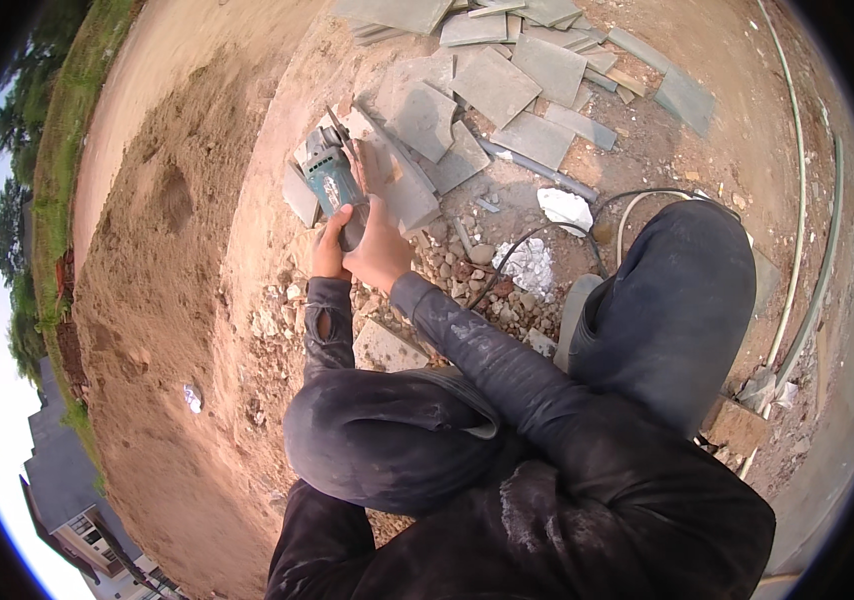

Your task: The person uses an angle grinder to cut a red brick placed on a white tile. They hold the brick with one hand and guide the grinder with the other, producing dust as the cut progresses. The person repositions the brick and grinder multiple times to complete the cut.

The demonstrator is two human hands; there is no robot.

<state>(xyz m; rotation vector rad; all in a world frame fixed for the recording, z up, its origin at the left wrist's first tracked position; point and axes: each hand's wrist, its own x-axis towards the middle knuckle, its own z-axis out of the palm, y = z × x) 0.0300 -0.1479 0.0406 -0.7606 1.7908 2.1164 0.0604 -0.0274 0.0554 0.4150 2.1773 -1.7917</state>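
Observation:
A teal angle grinder (328, 181) points away from me, its grey metal head and thin disc at the far end. My left hand (329, 250) is closed round the left side of its rear body. From the right, my right hand (381, 248) wraps the same rear part, thumb pointing forward. Just right of the grinder, a grey stone tile (409, 195) lies by the disc. Whether the disc touches the tile is hard to tell. A smaller piece of tile (300, 196) shows on the grinder's left.
Several grey-green tiles (496, 86) lie loosely piled ahead. Beside them is a grey pipe (542, 170). A black cable (519, 240) loops over rubble (462, 280) and white crumpled lumps (527, 268) toward my right knee. Hoses (797, 230) run along the right; a sand mound (162, 290) rises left.

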